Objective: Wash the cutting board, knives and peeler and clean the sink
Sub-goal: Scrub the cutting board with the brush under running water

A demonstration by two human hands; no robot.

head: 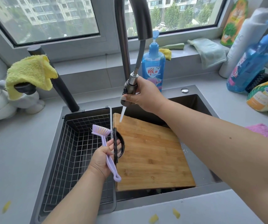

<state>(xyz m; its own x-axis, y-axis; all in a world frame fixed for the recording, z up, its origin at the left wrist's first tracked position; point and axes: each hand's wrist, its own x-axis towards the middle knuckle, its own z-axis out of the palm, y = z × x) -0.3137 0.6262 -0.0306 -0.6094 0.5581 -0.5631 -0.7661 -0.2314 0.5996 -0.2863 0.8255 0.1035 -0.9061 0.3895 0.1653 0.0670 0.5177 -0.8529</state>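
Rinsing: a thin stream of water [122,115] is directed onto the far left corner of the cutting board [151,152].
Cutting board: a bamboo slab is propped at a tilt in the right basin of the sink [199,101], its black handle ring [119,147] at the left edge, beside the divider.
Left hand: the left hand [101,157] is closed around the handle of a lilac dish brush [105,142] and also grips the board's black edge handle; the bristles point up and to the right.
Right hand: the right hand [143,94] is wrapped around the pull-out spray head [129,89], held above the board, with its grey hose [140,54] looped up to the faucet spout.
Left basin: a wire rack [75,152] is seated inside it.
Counter: a blue soap bottle [153,68] stands behind the sink; a yellow cloth [30,71] is draped at the left.
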